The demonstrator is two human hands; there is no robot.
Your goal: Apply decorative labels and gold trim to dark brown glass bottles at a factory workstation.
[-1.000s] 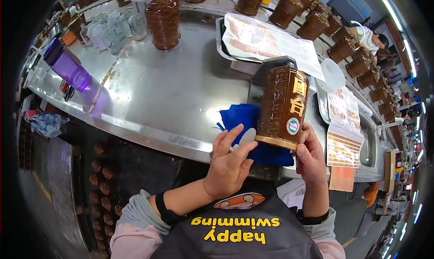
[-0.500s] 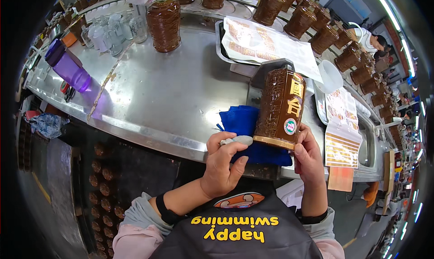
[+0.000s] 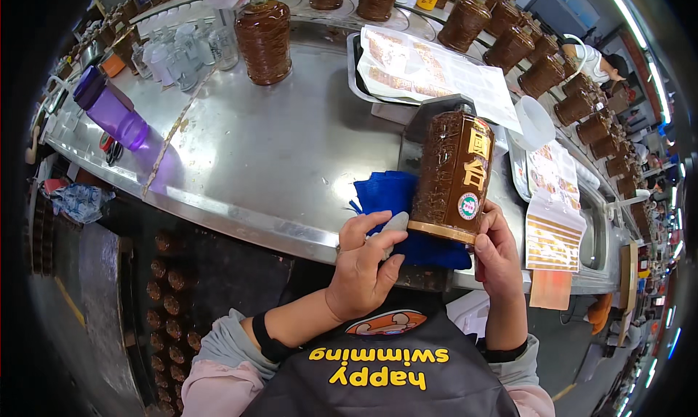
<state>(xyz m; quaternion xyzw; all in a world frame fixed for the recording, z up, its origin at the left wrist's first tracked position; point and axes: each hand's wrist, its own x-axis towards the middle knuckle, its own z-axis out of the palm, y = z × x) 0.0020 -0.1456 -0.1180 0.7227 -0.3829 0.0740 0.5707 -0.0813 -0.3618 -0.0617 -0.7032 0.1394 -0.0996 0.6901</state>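
Observation:
A brown textured bottle (image 3: 452,177) with gold characters, a round green-and-white sticker and a gold band at its base lies tilted in a dark grey cradle (image 3: 411,144), its neck pointing away from me. My right hand (image 3: 499,257) grips the bottle's base at the right corner, thumb on the gold band. In the fingers of my left hand (image 3: 363,268) is a small grey-white wad (image 3: 397,225), close to the base's left corner; whether it touches the bottle I cannot tell. A blue cloth (image 3: 385,191) is spread under the bottle.
Printed sheets lie on a tray (image 3: 354,71) behind the bottle. More label sheets (image 3: 554,235) hang at the right. A white tub (image 3: 534,124), another brown bottle (image 3: 263,42), small clear bottles (image 3: 182,68) and a purple water bottle (image 3: 116,111) stand around. Several brown bottles line the conveyor (image 3: 407,26).
The grey-white wad has tipped more upright as the fingers of my left hand shifted. My right hand keeps its grip on the bottle. Bottles on the conveyor have moved right, and a yellow one appears.

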